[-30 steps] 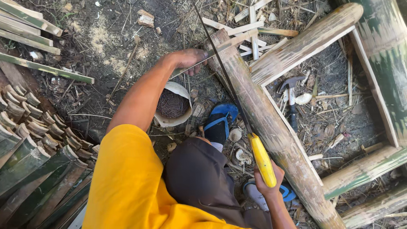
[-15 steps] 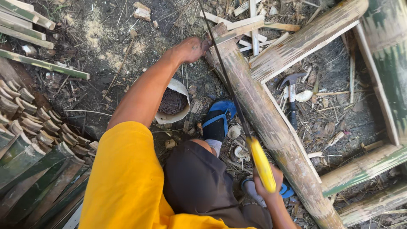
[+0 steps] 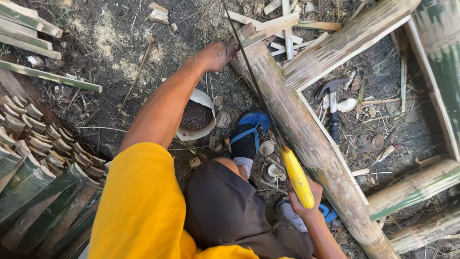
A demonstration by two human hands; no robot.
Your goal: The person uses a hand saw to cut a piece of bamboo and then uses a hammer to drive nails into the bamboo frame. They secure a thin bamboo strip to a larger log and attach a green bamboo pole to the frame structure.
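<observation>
My left hand (image 3: 214,55) reaches forward and presses on the far end of a thick, weathered bamboo pole (image 3: 311,144) that lies diagonally on the ground. My right hand (image 3: 304,205) grips the yellow handle of a saw (image 3: 297,176) near my knee. The saw's thin dark blade (image 3: 249,72) runs up along the left side of the pole, past my left hand. My foot in a blue sandal (image 3: 247,136) rests beside the pole.
A second bamboo pole (image 3: 345,45) meets the first in a frame with green poles (image 3: 438,62) at right. A hammer (image 3: 332,103) lies inside the frame. A white bowl of nails (image 3: 196,117) sits by my foot. Split bamboo pieces (image 3: 33,158) are stacked at left.
My left hand has slid a little further up toward the pole's end. The saw blade now reaches higher along the pole; my right hand keeps its hold on the handle.
</observation>
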